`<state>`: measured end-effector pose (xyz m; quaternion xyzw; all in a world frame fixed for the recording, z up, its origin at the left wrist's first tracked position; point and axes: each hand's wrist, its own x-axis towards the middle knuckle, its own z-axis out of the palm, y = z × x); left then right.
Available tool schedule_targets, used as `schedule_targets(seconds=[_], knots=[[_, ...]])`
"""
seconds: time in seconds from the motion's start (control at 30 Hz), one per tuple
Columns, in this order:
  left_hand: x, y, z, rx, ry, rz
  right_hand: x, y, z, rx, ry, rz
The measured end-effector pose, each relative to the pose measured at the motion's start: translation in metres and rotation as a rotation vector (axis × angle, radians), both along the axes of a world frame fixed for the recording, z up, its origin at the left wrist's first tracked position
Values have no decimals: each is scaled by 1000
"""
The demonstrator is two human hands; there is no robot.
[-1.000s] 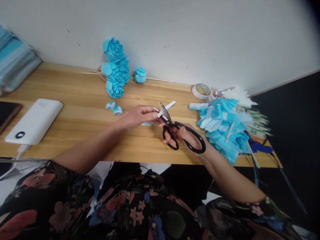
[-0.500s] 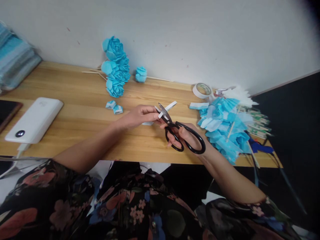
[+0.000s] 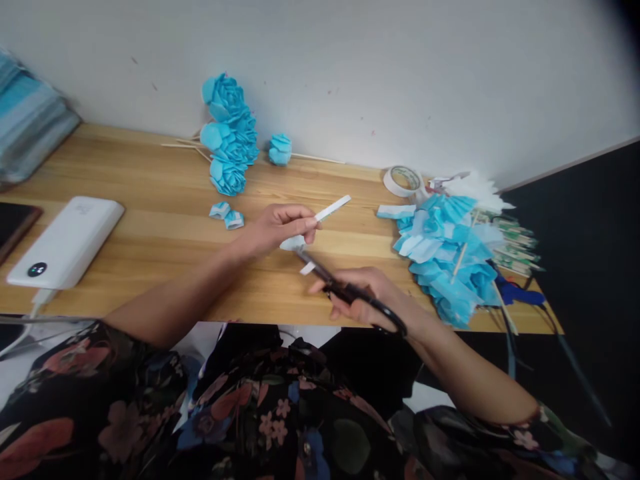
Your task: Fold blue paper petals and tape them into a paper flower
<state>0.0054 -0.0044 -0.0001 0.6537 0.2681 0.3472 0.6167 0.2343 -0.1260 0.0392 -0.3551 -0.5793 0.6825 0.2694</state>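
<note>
My left hand [image 3: 285,227] pinches one end of a narrow white strip [image 3: 334,208], which points up and to the right. Black-handled scissors [image 3: 345,288] are gripped in my right hand [image 3: 373,293], lower and to the right, blurred a little by motion. Their blades look closed and point toward the upper left, apart from the strip. A small white scrap [image 3: 307,268] shows at the blades; whether it clings to them or is falling I cannot tell. Under my left hand lies a pale piece [image 3: 292,243], partly hidden.
Blue crepe-paper flowers [image 3: 227,137] and a single bud [image 3: 280,149] on a stick lie by the wall. A tape roll [image 3: 403,181], crumpled blue paper [image 3: 445,247] and a blue-handled tool [image 3: 520,293] are at right. Left are a power bank [image 3: 70,240], a phone [image 3: 15,223] and packages [image 3: 30,120].
My right hand has drawn the scissors down and away from my left hand, and the blades have closed. A small white scrap has come away with them. My left hand still holds the strip.
</note>
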Motion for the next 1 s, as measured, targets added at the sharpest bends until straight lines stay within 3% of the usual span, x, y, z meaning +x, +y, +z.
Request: schedule_targets(seconds=[0.1,0.23,0.37,0.63,1.0], knots=[[-1,1,-4,-34,-43,57,0,-3,-7,2,-52,64],[-1,-1,-2,-102,-104,55,8,4,-10,62,-8,7],[-1,-2,1,-74,-129,3,16,12,-5,43,22,-52],[-1,1,-6,-63,-51,-29,13,19,1,41,-15,-84],[-1,-3,9,-17,44,-65,12,21,-5,113,32,-95]])
